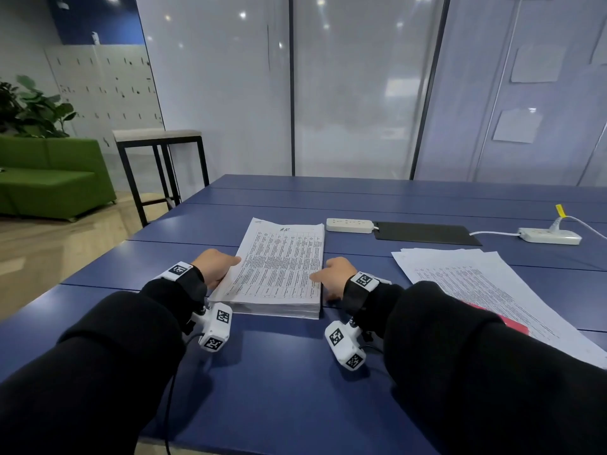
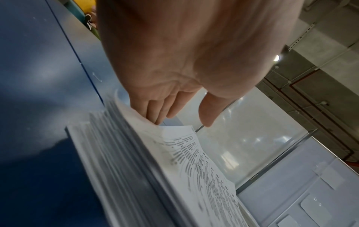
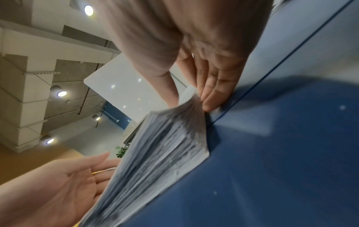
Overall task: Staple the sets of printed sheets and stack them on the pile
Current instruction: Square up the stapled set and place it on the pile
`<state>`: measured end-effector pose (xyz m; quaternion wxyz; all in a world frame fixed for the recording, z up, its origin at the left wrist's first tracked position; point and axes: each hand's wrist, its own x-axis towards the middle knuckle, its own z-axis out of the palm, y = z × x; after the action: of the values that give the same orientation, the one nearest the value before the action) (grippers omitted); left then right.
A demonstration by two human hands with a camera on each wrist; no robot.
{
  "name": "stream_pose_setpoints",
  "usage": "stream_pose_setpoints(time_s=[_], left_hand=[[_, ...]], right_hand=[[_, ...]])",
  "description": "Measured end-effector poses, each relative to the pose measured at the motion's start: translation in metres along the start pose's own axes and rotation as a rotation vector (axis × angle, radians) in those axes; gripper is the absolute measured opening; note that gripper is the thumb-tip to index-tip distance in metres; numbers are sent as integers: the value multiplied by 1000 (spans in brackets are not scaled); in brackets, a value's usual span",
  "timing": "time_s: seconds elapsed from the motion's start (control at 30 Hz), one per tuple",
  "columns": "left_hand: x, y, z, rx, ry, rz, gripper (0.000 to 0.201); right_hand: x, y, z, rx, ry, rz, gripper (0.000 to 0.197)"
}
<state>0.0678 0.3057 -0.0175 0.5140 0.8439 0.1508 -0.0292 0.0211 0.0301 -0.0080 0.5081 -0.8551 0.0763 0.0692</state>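
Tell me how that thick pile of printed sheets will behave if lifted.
The pile looks thick, so probably heavy. Its top sheets curl at the left hand, so likely floppy. Layers look loose and uneven in the right wrist view, so they may slide apart.

pile (image 1: 279, 267) top sheet | handwritten mark, printed table | both illegible

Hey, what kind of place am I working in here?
Most likely an office or shared workspace: frosted glass partitions, a long blue table with power strips and printed sheets, plus a green lounge sofa.
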Motion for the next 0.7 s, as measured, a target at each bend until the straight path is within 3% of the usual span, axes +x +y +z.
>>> stream_pose_setpoints(time_s=[0.1, 0.2, 0.3, 0.47, 0.53, 0.6, 0.7], left_hand=[[2, -4, -4, -4, -47, -7, 32], [9, -10, -7, -20, -92, -23, 28], [10, -12, -8, -48, -100, -29, 28], [-3, -7, -11, 11, -95, -22, 45], [-27, 12, -7, 220, 14, 125, 38], [-52, 32, 4, 323, 140, 326, 34], [-96, 67, 38, 317, 87, 554, 35]], right_hand=[[5, -3, 10, 67, -5, 0, 31], [3, -3, 21, 152, -50, 16, 13], [2, -1, 26, 204, -27, 24, 41], [-3, 1, 19, 350, -8, 34, 51], [-11, 2, -4, 341, -4, -19, 44], [-18, 8, -42, 256, 66, -90, 23], [-19, 30, -120, 240, 247, -89, 16]])
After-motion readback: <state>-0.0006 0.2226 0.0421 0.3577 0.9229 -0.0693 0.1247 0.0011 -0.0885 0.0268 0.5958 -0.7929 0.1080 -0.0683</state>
